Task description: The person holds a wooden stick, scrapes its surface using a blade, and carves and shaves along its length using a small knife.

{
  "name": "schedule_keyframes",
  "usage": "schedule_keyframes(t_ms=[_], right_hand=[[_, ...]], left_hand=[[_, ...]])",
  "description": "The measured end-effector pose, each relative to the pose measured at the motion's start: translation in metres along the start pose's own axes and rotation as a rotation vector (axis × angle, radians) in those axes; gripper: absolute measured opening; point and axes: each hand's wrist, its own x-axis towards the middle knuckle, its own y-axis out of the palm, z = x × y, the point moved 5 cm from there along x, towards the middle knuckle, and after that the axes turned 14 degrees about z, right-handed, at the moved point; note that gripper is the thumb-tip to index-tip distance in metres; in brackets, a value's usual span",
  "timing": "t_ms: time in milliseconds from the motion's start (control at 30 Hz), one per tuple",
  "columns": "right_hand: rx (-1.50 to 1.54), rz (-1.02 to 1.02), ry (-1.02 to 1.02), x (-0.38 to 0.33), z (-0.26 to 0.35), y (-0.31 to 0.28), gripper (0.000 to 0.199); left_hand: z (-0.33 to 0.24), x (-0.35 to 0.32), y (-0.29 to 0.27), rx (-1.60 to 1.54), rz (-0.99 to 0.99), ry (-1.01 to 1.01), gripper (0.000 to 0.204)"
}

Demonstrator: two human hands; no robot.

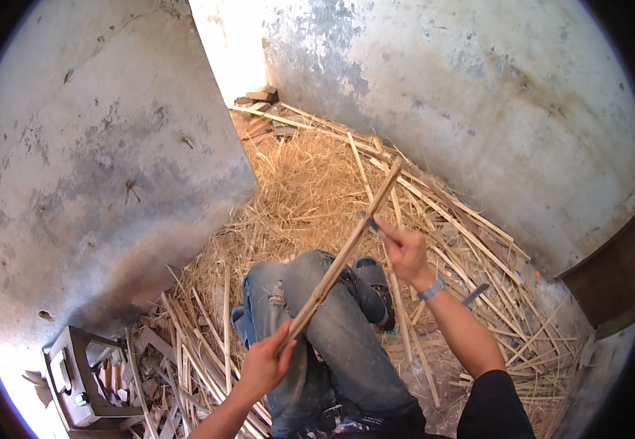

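Observation:
A long, split wooden stick point(343, 257) slants across my lap, from low on the left up to the far right. My left hand point(264, 367) is closed round its near end, over my thigh. Up near the far part of the stick, my right hand point(407, 254) grips a small dark tool point(372, 222), perhaps a knife. The tool meets the side of the stick, but most of it is hidden by my fingers and the wood. My jeans-clad legs point(357, 351) are bent beneath the stick.
Straw-like shavings point(295, 175) cover the floor ahead. Pale wooden strips point(464, 234) lie along the right wall point(464, 95), near a dark flat blade-like piece point(475, 294). Bricks point(261, 95) sit by the far opening. A metal frame point(76, 417) stands at lower left, below the left wall point(98, 146).

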Motion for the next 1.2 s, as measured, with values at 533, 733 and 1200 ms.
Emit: schedule_keyframes(t_ms=[533,733,1200], right_hand=[[0.037,-0.047,0.101,0.018,0.005,0.0,0.049],[-0.173,0.168,-0.154,0.006,0.054,0.044,0.049],[-0.004,0.12,0.015,-0.015,0.05,0.055,0.04]], left_hand=[[-0.001,0.008,0.002,-0.039,0.019,-0.038,0.049],[0.002,0.005,-0.001,-0.103,0.037,-0.111,0.046],[-0.006,0.013,0.0,-0.1,0.047,-0.097,0.048]])
